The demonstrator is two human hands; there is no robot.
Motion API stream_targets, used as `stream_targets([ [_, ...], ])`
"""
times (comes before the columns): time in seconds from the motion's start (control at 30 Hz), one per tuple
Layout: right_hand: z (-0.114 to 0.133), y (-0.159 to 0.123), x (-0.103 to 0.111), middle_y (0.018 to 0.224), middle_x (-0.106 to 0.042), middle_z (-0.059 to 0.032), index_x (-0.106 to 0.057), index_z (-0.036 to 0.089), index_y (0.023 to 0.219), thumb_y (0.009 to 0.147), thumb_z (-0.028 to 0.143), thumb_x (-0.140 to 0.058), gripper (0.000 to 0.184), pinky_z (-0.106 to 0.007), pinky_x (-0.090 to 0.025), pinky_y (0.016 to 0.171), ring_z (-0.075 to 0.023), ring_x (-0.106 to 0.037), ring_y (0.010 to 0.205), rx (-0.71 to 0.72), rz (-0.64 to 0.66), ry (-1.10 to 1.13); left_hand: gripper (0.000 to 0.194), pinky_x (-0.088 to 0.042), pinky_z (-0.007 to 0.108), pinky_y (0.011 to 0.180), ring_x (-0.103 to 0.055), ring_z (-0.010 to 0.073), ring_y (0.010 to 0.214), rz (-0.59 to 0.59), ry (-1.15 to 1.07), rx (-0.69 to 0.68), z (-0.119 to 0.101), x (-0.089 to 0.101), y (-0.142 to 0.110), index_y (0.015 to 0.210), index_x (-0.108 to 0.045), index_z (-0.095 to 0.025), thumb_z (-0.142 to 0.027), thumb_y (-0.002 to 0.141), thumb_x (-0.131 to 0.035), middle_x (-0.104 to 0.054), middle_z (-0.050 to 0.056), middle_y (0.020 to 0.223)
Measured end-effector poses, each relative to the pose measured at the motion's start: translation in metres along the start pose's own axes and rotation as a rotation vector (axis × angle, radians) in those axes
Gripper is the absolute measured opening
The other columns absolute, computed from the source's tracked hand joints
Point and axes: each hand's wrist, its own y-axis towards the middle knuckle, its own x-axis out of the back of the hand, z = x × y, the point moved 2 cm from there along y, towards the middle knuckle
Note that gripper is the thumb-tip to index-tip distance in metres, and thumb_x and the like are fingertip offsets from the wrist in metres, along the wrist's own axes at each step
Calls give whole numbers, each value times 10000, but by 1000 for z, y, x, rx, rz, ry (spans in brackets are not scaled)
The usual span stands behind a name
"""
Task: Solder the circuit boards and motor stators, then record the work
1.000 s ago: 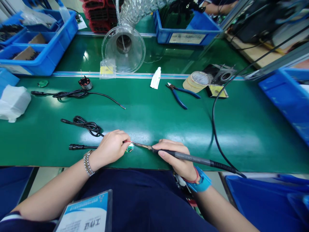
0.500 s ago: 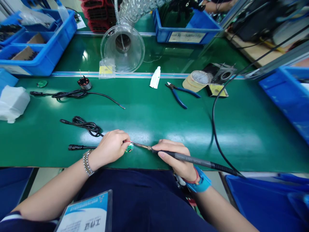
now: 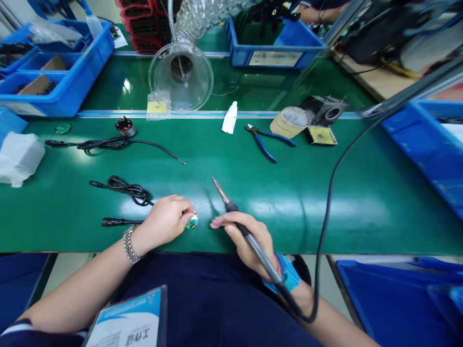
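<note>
My left hand [image 3: 167, 220] is closed in a pinch at a thin red wire [image 3: 189, 212], over a small round green circuit board [image 3: 193, 222] on the bench. Its fingers partly cover the board. A coiled black cable [image 3: 126, 187] and a black connector lead [image 3: 117, 221] run towards this hand; their near ends are hidden. In my right hand [image 3: 249, 236] is a soldering iron [image 3: 261, 256], gripped by its dark handle. The iron's metal tip points up and away, clear of the board, and the index finger stretches out to the left.
Blue-handled cutters [image 3: 265, 142], a solder paste tub [image 3: 291, 121], an iron stand [image 3: 327, 111] and a white tube [image 3: 230, 118] lie farther back. A clear fume funnel [image 3: 181, 77] stands behind. Another coiled cable [image 3: 108, 143] and blue bins [image 3: 79, 82] are left. The iron's cord [image 3: 327, 207] loops right.
My right hand has pulled the soldering iron's tip off the board and swung it upward, turning the handle steeper. The cord has shifted with it. My left hand stays at the board.
</note>
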Motion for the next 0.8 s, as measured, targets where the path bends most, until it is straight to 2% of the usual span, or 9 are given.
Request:
stream_targets([
  [0.13,5,6,-18,982,-702,-64,-576,210,1032,889,155,-514,166,-273,-525,859,-192,-611,1093,37,151,-63,131,-453,305,728,-610,193,783,21,22,-5,-1,0,-1,788,-660,-171,-173,849,-545,-680,41,793],
  [0.3,0,8,-21,1000,-690,-73,-538,218,1058,905,203,-492,161,-262,-542,807,-185,-655,998,33,210,-115,108,-453,296,707,-601,187,764,15,81,-42,-6,3,-6,828,-641,-175,-189,861,-540,-665,38,780],
  [0.43,-2,6,-20,1025,-683,-78,-531,219,1061,909,204,-481,161,-280,-535,831,-184,-652,998,36,229,-120,156,-456,281,703,-602,175,744,22,111,-103,-10,2,-8,770,-643,-172,-181,869,-522,-654,37,759],
  [0.63,2,7,-19,977,-696,-71,-549,203,1035,903,178,-485,149,-271,-535,825,-187,-637,1034,30,224,-89,184,-448,287,684,-586,183,734,38,176,-48,-13,-1,-7,757,-638,-159,-180,874,-498,-628,47,749],
  [0.7,3,7,-14,939,-703,-61,-576,196,1013,896,154,-492,150,-256,-538,803,-171,-661,971,46,173,-75,163,-446,292,697,-587,185,747,49,141,-22,-12,-2,-7,772,-634,-159,-180,868,-505,-629,45,767],
  [0.8,5,6,0,806,-700,-28,-611,206,1050,873,177,-539,193,-237,-549,676,-135,-677,712,85,93,-105,153,-438,286,698,-582,177,741,46,83,-10,-9,-2,-6,756,-623,-168,-174,859,-510,-623,33,758],
])
